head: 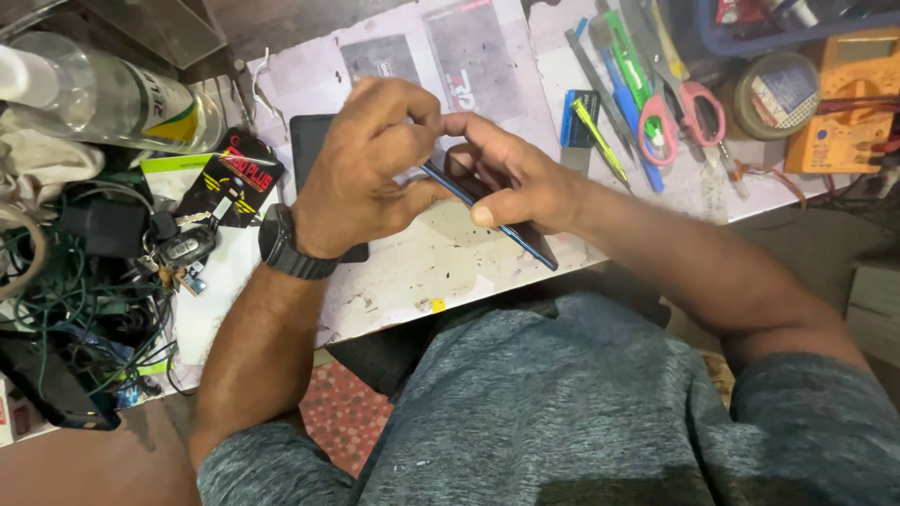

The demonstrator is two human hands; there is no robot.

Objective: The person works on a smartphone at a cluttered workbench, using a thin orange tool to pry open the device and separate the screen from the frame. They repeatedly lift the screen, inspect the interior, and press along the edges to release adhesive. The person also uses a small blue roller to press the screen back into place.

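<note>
Both my hands grip the phone (497,217) edge-on over the desk (403,272), left hand (370,173) working its seam, right hand (511,178) steadying; next probably needs careful prying.

We look down on a desk (412,281) with a worn, stained pale top that fills the upper middle of the frame. At the lower left we see reddish-brown floor (84,468), and just right of it a red patterned mat (342,412). The light is even and soft, with faint shadows.
</note>
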